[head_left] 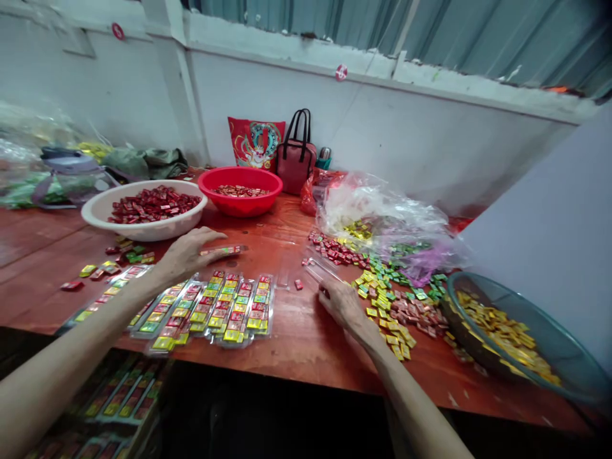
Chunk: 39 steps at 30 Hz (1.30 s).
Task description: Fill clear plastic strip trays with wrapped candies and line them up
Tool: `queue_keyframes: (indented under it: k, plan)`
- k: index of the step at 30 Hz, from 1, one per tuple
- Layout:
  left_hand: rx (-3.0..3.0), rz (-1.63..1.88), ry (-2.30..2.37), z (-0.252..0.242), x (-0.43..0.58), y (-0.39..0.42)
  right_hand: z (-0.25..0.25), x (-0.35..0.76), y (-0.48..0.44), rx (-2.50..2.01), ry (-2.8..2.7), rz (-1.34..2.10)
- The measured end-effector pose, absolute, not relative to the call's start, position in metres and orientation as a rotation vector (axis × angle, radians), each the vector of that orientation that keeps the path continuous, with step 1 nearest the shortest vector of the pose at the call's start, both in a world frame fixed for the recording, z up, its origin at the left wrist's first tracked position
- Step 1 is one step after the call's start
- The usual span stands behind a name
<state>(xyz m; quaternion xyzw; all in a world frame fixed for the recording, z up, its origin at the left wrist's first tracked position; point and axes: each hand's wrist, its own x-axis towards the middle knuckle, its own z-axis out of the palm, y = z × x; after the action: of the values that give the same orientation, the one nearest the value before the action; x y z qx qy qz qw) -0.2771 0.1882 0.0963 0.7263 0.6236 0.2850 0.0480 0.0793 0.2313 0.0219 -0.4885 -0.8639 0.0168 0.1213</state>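
My left hand (189,255) is closed around a narrow clear plastic tray (232,250) holding small coloured wrapped pieces, above the table. Below it lies a row of filled clear trays (239,309), with red, yellow and green pieces in lines. On the right, my right hand (342,306) has its fingers curled at the near end of a clear plastic tray (324,271) with no pieces visible in it. A single red piece (299,284) lies left of that hand. Loose yellow pieces (377,290) lie just beyond its wrist.
A white basin (143,231) and a red basin (240,203) of pieces stand at the back left. A greenish basket (540,331) of yellow pieces sits right. Plastic bags (377,204), a red bag (296,162) and a patterned bag (253,141) line the wall.
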Motion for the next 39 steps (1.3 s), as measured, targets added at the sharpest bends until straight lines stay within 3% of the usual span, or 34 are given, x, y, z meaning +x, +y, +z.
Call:
queue_keyframes:
  k: [6, 12, 18, 22, 26, 32, 39]
  plan:
    - [2.302, 1.033, 1.594, 0.098, -0.183, 0.138, 0.050, 0.111, 0.223, -1.281, -2.413, -0.070]
    - [2.421, 1.139, 1.408, 0.039, -0.095, 0.096, 0.028, 0.128, 0.144, -1.002, -2.595, -0.215]
    - [2.469, 1.031, 1.408, -0.016, -0.066, 0.089, -0.005, 0.143, 0.087, -1.076, -2.499, 0.085]
    - [2.477, 0.972, 1.410, -0.020, -0.065, 0.088, 0.002, 0.173, 0.104, -1.187, -2.257, 0.381]
    - [2.464, 0.926, 1.408, -0.016, -0.065, 0.088, 0.009, 0.191, 0.140, -1.358, -2.078, 0.309]
    - [2.415, 0.954, 1.412, -0.020, -0.065, 0.088, 0.009, 0.179, 0.157, -1.482, -2.253, 0.152]
    - [2.403, 0.947, 1.426, -0.020, -0.066, 0.088, 0.008, 0.177, 0.159, -1.405, -2.256, 0.284]
